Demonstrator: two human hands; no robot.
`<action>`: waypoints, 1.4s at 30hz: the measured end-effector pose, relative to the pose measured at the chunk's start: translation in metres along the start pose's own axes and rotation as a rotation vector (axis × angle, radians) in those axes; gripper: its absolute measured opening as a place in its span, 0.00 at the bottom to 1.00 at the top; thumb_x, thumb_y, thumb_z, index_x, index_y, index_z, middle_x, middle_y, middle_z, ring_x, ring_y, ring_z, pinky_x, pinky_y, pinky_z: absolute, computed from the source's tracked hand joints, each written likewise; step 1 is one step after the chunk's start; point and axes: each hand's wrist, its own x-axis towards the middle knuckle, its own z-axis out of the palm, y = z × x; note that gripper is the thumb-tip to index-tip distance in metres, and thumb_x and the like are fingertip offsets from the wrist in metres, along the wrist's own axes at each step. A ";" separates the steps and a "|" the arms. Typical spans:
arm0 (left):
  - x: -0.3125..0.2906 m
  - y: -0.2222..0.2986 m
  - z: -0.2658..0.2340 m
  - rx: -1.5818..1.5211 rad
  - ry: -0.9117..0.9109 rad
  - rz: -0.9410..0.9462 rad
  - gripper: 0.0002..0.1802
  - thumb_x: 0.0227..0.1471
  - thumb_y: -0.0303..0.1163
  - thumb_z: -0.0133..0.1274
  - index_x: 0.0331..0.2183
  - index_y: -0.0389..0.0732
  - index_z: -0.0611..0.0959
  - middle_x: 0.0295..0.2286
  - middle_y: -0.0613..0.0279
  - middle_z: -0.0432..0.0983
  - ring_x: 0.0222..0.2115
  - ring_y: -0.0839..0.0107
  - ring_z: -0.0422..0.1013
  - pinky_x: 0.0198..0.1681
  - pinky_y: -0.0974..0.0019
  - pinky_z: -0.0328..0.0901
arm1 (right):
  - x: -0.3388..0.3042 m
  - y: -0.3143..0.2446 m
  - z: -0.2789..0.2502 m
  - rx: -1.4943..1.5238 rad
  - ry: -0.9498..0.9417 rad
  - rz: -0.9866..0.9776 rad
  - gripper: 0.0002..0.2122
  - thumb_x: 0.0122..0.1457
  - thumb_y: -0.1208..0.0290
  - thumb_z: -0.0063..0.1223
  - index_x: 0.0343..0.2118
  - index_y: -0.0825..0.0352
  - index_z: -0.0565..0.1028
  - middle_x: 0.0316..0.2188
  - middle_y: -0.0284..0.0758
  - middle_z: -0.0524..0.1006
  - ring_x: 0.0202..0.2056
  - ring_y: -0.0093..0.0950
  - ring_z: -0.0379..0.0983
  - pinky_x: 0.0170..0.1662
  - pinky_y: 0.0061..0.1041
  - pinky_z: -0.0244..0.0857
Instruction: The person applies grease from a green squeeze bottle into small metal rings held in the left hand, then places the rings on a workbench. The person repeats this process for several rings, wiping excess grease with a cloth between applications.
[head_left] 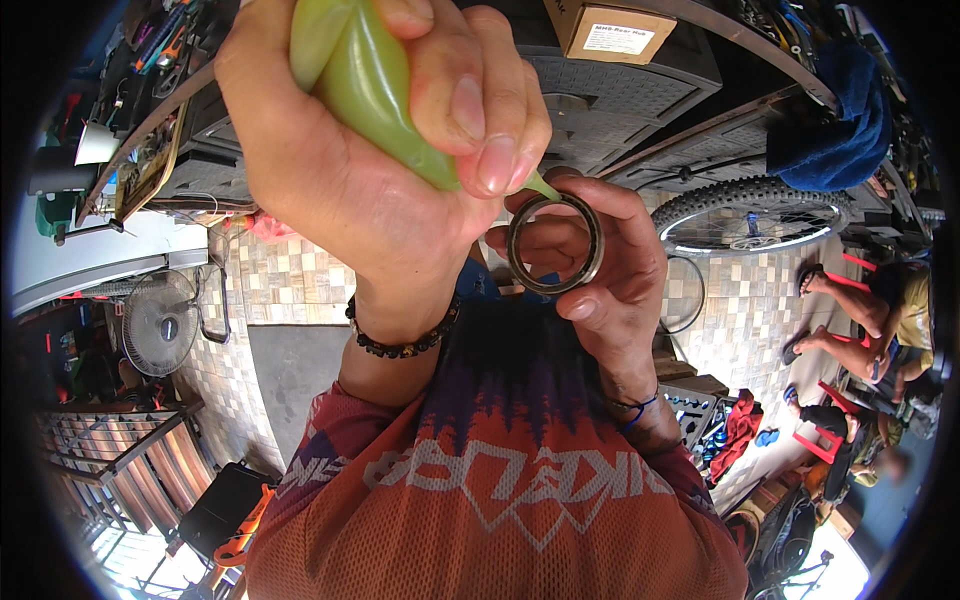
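High in the view, my left hand (350, 190) is wrapped round a soft yellow-green squeeze bottle (370, 95), with its narrow nozzle pointing down to the right. The tip of that nozzle meets the upper edge of a round metal bearing (515, 255). My right hand (632, 250) grips the bearing between thumb and fingers, its open centre facing me. Dark smudges mark the fingers of the right hand. Whether anything is flowing from the nozzle is too small to make out.
Dark drawers (640, 95) with a cardboard box (612, 32) stand ahead. To the right are a bicycle wheel (690, 240), a blue cloth (840, 130) and seated people (860, 305). A fan (160, 322) stands left on the tiled floor, near a grey mat (285, 375).
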 end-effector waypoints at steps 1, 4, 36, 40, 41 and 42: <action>0.000 0.000 0.001 0.015 0.010 0.005 0.26 0.70 0.46 0.30 0.38 0.39 0.78 0.22 0.65 0.72 0.17 0.71 0.65 0.20 0.64 0.64 | 0.001 0.000 0.000 -0.002 -0.002 -0.003 0.34 0.52 0.81 0.71 0.61 0.72 0.65 0.54 0.46 0.74 0.54 0.40 0.76 0.58 0.39 0.74; -0.002 0.000 0.004 0.045 0.030 0.015 0.26 0.70 0.46 0.30 0.38 0.39 0.78 0.21 0.65 0.72 0.16 0.71 0.64 0.20 0.64 0.63 | 0.002 0.000 0.000 0.000 -0.016 -0.013 0.34 0.52 0.80 0.71 0.61 0.72 0.64 0.54 0.46 0.74 0.54 0.41 0.77 0.58 0.39 0.73; 0.005 0.000 0.005 -0.016 -0.011 -0.050 0.28 0.71 0.46 0.27 0.37 0.40 0.79 0.21 0.65 0.71 0.16 0.70 0.64 0.21 0.64 0.63 | -0.002 0.001 -0.005 0.010 -0.020 0.008 0.34 0.55 0.74 0.71 0.62 0.72 0.64 0.54 0.46 0.75 0.54 0.37 0.77 0.59 0.37 0.73; 0.005 -0.001 0.006 -0.021 -0.012 -0.053 0.28 0.71 0.46 0.27 0.37 0.40 0.79 0.21 0.65 0.71 0.16 0.71 0.64 0.21 0.64 0.63 | -0.001 0.001 -0.005 0.013 -0.021 0.003 0.34 0.56 0.73 0.71 0.62 0.72 0.64 0.54 0.47 0.75 0.53 0.36 0.77 0.59 0.36 0.72; 0.005 -0.001 0.005 -0.023 -0.016 -0.054 0.28 0.71 0.46 0.27 0.37 0.40 0.79 0.21 0.65 0.71 0.16 0.71 0.64 0.21 0.64 0.63 | -0.001 0.001 -0.005 0.010 -0.021 0.002 0.34 0.56 0.72 0.71 0.62 0.72 0.64 0.54 0.47 0.75 0.53 0.36 0.77 0.59 0.36 0.72; 0.005 -0.001 0.005 -0.025 -0.019 -0.056 0.28 0.71 0.46 0.27 0.37 0.40 0.79 0.21 0.65 0.71 0.16 0.71 0.64 0.21 0.64 0.63 | -0.001 0.001 -0.005 0.013 -0.021 0.004 0.34 0.56 0.72 0.71 0.62 0.72 0.65 0.54 0.47 0.75 0.53 0.36 0.77 0.59 0.36 0.72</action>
